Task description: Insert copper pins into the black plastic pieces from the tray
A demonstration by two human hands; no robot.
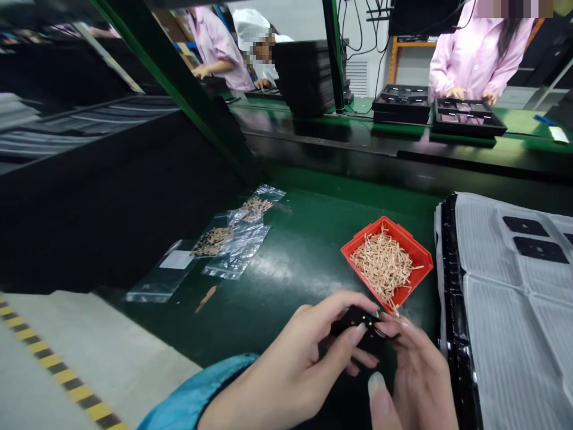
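My left hand (308,352) pinches a small flat black part (364,334) between thumb and fingers. Small gold-coloured spots show on the face of this part, by the thumb tip. At its right end, the bent fingertips of my right hand (416,364) touch the edge, while the right thumb stands apart below. Just beyond both hands is a red plastic bin (421,272), filled with a heap of thin tan strips (382,263). The fingers cover part of the black piece, so its full outline is hidden.
Clear zip bags (235,260) with small tan pieces lie left on the green table (308,239), near a loose brown scrap (206,300). At right, grey trays (505,334) hold black parts (539,249). People in pink work across the bench, by black trays (470,119).
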